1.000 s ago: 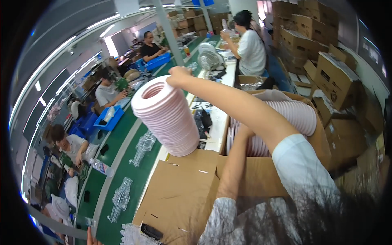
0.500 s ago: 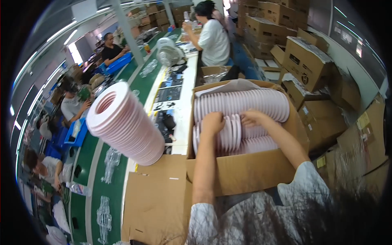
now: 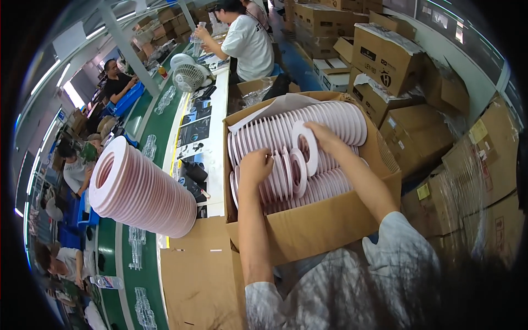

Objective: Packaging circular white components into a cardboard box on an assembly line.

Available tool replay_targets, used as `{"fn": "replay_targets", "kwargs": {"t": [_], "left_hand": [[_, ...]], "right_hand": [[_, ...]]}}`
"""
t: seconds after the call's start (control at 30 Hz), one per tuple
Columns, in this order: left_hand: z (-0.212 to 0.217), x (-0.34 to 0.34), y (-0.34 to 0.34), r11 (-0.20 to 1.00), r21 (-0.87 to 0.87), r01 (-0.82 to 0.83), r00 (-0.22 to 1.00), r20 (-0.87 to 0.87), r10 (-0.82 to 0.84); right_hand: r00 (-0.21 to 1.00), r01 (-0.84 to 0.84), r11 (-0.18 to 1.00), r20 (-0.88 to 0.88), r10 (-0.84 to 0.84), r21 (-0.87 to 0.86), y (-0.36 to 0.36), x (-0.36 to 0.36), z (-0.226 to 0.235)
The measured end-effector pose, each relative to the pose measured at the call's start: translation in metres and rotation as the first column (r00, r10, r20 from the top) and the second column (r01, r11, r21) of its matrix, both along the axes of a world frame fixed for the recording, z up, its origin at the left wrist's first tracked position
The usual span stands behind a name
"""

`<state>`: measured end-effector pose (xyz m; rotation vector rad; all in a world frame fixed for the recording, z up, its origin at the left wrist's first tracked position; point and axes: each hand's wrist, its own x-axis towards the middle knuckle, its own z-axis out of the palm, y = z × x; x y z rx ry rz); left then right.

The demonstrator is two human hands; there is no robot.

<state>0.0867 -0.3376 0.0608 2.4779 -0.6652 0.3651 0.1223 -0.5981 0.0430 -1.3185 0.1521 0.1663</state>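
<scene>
An opened cardboard box [image 3: 313, 228] in front of me holds rows of flat, pale pinkish-white rings [image 3: 264, 132] standing on edge. My right hand [image 3: 325, 137] pinches one white ring [image 3: 313, 158] by its upper rim and holds it raised and tilted over the row. Just left of it, another ring [image 3: 298, 187] leans out of line. My left hand [image 3: 256, 166] is curled down at the left part of the nearer row, with its fingertips partly hidden. A tall stack of the same rings [image 3: 146, 190] stands leftward of the box.
A cardboard flap [image 3: 203, 275] lies left of the box. Beyond it runs a green conveyor [image 3: 113, 297] with clear plastic packs [image 3: 144, 308]. A fan [image 3: 190, 74] stands on the white bench ahead. Cartons [image 3: 385, 60] pile up at right. Co-workers sit along the line.
My right hand has lifted a ring up from the row. The left hand stays curled at the rings. The whole view has shifted, with the scene sliding left.
</scene>
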Motion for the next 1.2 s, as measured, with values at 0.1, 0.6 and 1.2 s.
{"fn": "replay_targets", "kwargs": {"t": [0.1,0.6,1.2], "left_hand": [[-0.002,0.0,0.0,1.0,-0.005,0.012,1.0,-0.006,-0.012],[-0.006,0.001,-0.003,0.988,-0.148,0.031,0.982,0.186,-0.002],[-0.009,0.0,-0.002,0.987,-0.162,-0.009,0.971,0.233,0.047]], "right_hand": [[0.986,0.081,0.995,0.143,-0.089,0.058,-0.014,-0.012,0.02],[0.953,-0.236,0.963,0.162,0.255,-0.129,-0.086,0.011,0.067],[0.778,-0.256,0.962,0.61,0.148,0.093,-0.076,-0.053,0.09]]}}
